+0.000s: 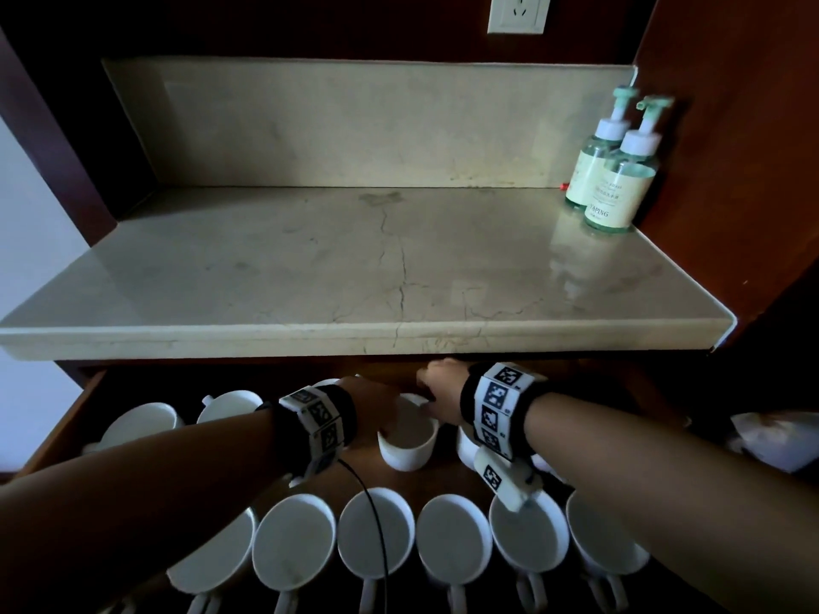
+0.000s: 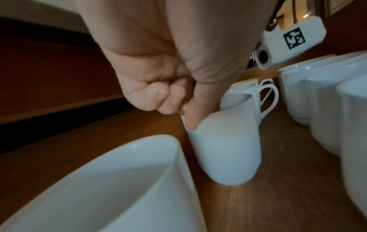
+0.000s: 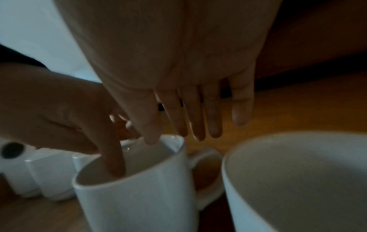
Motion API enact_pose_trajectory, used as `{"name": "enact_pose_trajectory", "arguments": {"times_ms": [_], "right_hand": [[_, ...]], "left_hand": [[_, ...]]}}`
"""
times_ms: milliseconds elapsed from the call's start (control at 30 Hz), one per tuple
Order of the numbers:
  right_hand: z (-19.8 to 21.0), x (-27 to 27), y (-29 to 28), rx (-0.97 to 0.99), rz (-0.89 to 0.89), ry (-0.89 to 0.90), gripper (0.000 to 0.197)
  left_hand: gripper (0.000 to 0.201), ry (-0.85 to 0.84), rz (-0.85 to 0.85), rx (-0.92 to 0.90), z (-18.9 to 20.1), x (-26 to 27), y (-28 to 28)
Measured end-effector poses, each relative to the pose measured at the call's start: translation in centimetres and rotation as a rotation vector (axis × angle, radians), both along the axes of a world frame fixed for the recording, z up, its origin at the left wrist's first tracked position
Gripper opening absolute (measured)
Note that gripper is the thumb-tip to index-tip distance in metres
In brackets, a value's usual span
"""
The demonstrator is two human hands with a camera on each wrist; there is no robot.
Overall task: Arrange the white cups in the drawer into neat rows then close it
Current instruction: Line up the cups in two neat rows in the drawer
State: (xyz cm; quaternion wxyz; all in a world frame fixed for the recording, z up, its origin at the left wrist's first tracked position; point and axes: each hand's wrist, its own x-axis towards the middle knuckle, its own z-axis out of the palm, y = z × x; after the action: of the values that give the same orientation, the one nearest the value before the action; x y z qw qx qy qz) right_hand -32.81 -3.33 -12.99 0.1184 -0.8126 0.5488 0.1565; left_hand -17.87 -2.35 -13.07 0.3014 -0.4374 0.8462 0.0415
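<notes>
Mid-drawer point(image 1: 62, 432), behind front row: lone cup point(image 1: 407, 440), upright. Left hand point(image 2: 158, 66) pinching rim, 1 finger inside, for steering into line. Right hand point(image 3: 178, 87) fingers straight, slightly apart, thumb on rim, steadying.

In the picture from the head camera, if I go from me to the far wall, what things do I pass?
Front row of white cups → the single cup both hands are on → marble counter → two pump bottles → wall socket.
</notes>
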Motion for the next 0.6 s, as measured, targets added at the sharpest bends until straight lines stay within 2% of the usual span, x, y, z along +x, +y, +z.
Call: {"name": "enact_pose_trajectory", "arguments": {"times_ms": [33, 133, 300, 367, 433, 600], "right_hand": [[-0.5, 0.5, -0.1, 0.037, -0.029, 0.033, 0.038], [-1.4, 1.4, -0.2, 0.085, -0.051, 0.21, 0.038], [-1.9, 1.4, -0.5, 0.125, -0.081, 0.244, 0.032], [-2.1, 1.6, -0.6, 0.141, -0.159, 0.215, 0.03], [-1.9, 1.9, -0.6, 0.169, -0.181, 0.187, 0.03], [-2.2, 1.6, -0.4, 0.148, -0.215, 0.142, 0.039]], "left_hand": [[0.037, 0.062, 0.014, -0.033, -0.2, 0.1, -0.2], [0.038, 0.078, 0.113, -0.03, -0.2, 0.8, -0.2], [0.042, 0.231, 0.148, -0.056, -1.1, 1.3, -0.3], [0.049, 0.167, 0.138, -0.078, -1.4, 1.0, -0.3], [0.054, 0.027, 0.097, -0.067, -1.5, 0.5, 0.2], [0.044, -0.076, 0.131, 0.007, -1.3, -0.6, 0.4]]}}
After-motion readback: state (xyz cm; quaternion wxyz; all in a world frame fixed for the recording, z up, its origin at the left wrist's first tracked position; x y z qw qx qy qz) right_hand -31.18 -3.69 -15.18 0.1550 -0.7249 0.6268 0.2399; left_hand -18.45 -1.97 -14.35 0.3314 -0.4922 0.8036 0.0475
